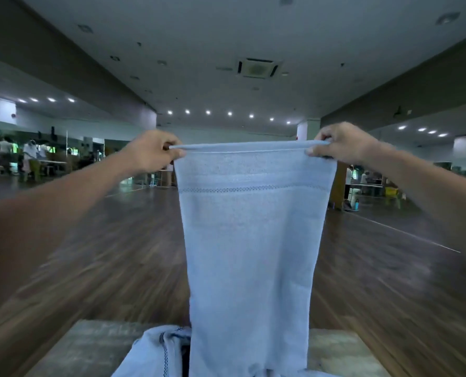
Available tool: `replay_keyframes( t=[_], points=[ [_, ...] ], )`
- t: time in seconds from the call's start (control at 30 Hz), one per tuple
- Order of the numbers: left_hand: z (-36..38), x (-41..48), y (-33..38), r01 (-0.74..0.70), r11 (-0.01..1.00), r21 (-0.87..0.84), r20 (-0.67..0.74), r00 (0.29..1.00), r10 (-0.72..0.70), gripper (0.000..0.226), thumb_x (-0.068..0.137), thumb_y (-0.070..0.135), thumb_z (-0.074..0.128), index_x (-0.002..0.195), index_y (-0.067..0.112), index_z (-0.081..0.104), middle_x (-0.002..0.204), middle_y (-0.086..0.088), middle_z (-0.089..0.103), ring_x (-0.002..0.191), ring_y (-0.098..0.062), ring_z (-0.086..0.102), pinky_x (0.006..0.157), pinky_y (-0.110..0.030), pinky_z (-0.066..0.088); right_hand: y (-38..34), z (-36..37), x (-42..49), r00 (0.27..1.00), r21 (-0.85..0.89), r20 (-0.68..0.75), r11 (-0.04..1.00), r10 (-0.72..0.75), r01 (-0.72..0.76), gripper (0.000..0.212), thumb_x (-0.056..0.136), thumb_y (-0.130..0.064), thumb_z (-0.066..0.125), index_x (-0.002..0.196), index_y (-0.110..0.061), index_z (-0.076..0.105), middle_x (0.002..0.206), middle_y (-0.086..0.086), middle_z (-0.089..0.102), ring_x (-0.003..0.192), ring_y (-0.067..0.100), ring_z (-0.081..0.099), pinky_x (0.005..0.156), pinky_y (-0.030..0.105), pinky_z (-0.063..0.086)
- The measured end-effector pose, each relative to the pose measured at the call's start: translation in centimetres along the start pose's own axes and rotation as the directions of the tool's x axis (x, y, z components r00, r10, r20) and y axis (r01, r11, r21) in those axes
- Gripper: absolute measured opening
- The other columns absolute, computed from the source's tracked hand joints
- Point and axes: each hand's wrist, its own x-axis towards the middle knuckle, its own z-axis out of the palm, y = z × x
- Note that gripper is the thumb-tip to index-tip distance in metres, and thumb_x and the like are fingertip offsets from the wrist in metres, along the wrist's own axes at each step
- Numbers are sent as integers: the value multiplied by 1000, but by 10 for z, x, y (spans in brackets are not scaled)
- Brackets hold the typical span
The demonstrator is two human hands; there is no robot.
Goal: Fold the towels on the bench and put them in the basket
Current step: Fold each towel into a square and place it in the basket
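A: Which containers appear, and what do they hold?

B: No basket shows in this view. The bench (85, 346) lies near, along the bottom edge, and bears a crumpled towel (155, 349) with a dark stitched trim at its left centre.

A: Where is the pale blue towel (249, 240) relative to the fingers?

B: It hangs upright in the middle, its top hem stretched level between both hands. The left hand (151, 151) pinches the left top corner, thumb in front and fingers curled behind. The right hand (340, 144) pinches the right top corner in the same manner. The lower end drops to the bench, just right of the crumpled towel.

A: And the surroundings?

B: A dark wood floor (117, 240) stretches far behind.
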Motion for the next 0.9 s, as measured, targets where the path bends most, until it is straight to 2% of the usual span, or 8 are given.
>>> replay_keyframes(
  t=[0.1, 0.23, 0.33, 0.47, 0.6, 0.67, 0.73, 0.9],
  points=[
    [-21, 1, -3, 73, 997, 13, 179, 981, -75, 20, 91, 28, 62, 105, 15, 69, 93, -2, 67, 81, -17, 59, 61, -19, 39, -6, -12, 2, 960, -25, 271, 998, 69, -65, 22, 86, -26, 66, 92, -4, 69, 92, 17, 67, 77, 20, 55, 67, 27, 42],
    [-30, 0, -8, 104, 982, -155, 117, 989, -86, 17, 89, 25, 64, 102, 15, 69, 88, 4, 67, 76, 0, 61, 63, -13, 43, -11, -13, 6, 1000, 112, 29, 994, 10, -13, 18, 85, -22, 68, 89, -5, 68, 92, 13, 67, 82, 17, 58, 71, 25, 44],
    [-35, 1, -7, 85, 984, -158, 38, 996, -80, 17, 87, 29, 65, 101, 19, 70, 93, 5, 68, 90, -11, 61, 75, -20, 41, -14, -21, 4, 992, 111, 123, 993, 29, -43, 21, 81, -25, 71, 87, -5, 68, 87, 5, 67, 83, 16, 59, 68, 24, 42],
    [-58, 0, 2, 124, 991, -51, 291, 951, -104, 21, 83, 41, 64, 99, 29, 68, 100, 13, 63, 93, -6, 57, 76, -19, 38, -10, -36, 2, 980, 104, 189, 991, 67, -88, 23, 76, -29, 72, 79, -7, 67, 82, 4, 67, 77, 15, 59, 67, 25, 42],
    [-69, 14, 6, 88, 985, -150, 138, 988, -67, 21, 87, 34, 64, 103, 22, 69, 97, 12, 63, 97, -13, 56, 92, -31, 39, -2, -46, 10, 990, 165, 119, 982, 76, -96, 18, 81, -27, 69, 90, -12, 70, 101, 15, 69, 87, 21, 59, 91, 45, 48],
    [-70, 21, 9, 81, 979, -185, 98, 993, -64, 19, 87, 29, 65, 102, 20, 70, 98, 9, 64, 101, -15, 56, 103, -39, 37, -3, -52, 12, 988, 191, 128, 975, 89, -113, 18, 80, -27, 69, 92, -13, 71, 103, 17, 69, 86, 24, 55, 83, 42, 47],
    [-76, 23, 7, 130, 969, -208, 181, 979, -92, 18, 82, 30, 70, 96, 19, 72, 103, 2, 67, 105, -19, 57, 106, -44, 37, -6, -60, 9, 971, 219, 216, 965, 99, -147, 24, 77, -24, 69, 95, -9, 71, 95, 17, 68, 80, 22, 55, 72, 32, 42],
    [-89, 20, -4, 330, 903, -275, 572, 811, -122, 73, 36, 42, 95, 95, 6, 73, 103, -11, 72, 93, -21, 63, 94, -36, 47, -7, -68, 4, 872, 185, 473, 953, 130, -242, 34, 72, -20, 73, 100, -1, 69, 77, 10, 65, 66, 14, 58, 64, 28, 41]
  ],
)
